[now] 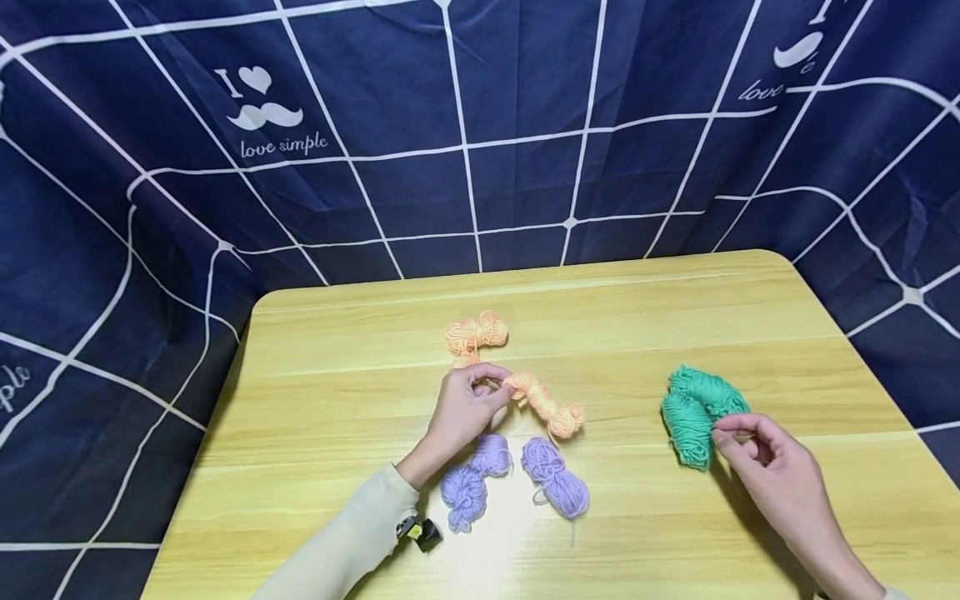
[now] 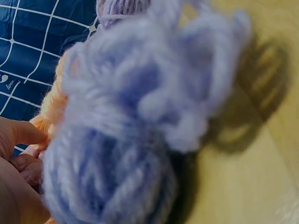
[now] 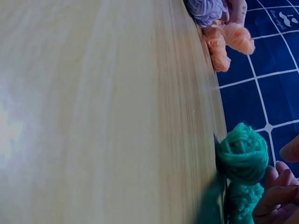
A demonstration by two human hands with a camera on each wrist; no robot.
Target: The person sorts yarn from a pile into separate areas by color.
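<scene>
Your left hand (image 1: 461, 412) is pinching orange yarn (image 1: 544, 402); right hand (image 1: 786, 477) is hanging loosely curled by green yarn (image 1: 688, 421), contact unclear.

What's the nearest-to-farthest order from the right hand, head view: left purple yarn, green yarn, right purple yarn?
1. Green yarn, just left of the right hand.
2. Right purple yarn, left of the green.
3. Left purple yarn, leftmost of the three.
</scene>
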